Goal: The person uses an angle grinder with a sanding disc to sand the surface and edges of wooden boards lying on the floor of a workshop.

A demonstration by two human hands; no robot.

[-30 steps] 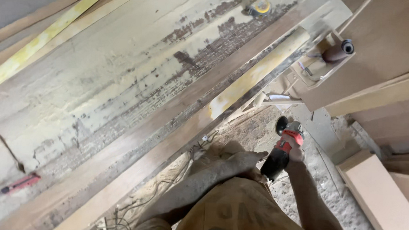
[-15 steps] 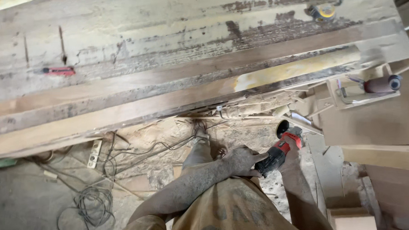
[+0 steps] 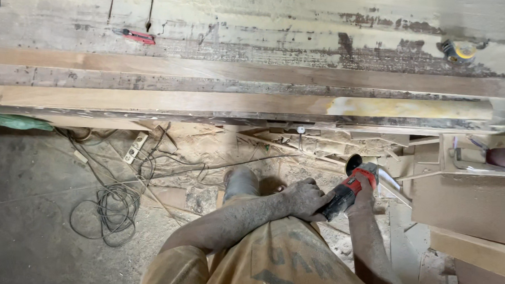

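Down low, closest to the camera, is the person's dusty tan shirt (image 3: 284, 261). Both arms reach out in front of it. The left hand (image 3: 305, 199) is curled shut around the black back end of a red and black grinder (image 3: 349, 187). The right hand (image 3: 365, 192) is wrapped around the red front part of the same tool, and its fingers are mostly hidden behind it. The grinder is held in the air, over the floor, with its round head pointing up toward the bench. It touches nothing but the two hands.

Under the hands, the floor (image 3: 31, 218) is covered in sawdust. A loose coil of black cable (image 3: 113, 210) lies on the left, and a white power strip (image 3: 133, 149) sits a bit beyond it. Pale board pieces (image 3: 468, 205) are stacked on the right.

Farther away, a long wooden plank (image 3: 153, 99) runs across the front of a worn workbench (image 3: 256, 30). A yellow smear marks the plank's right part. At the far side of the bench lies a red utility knife (image 3: 134, 36) on the left, and a yellow tape measure (image 3: 460, 51) sits well apart from it on the right.
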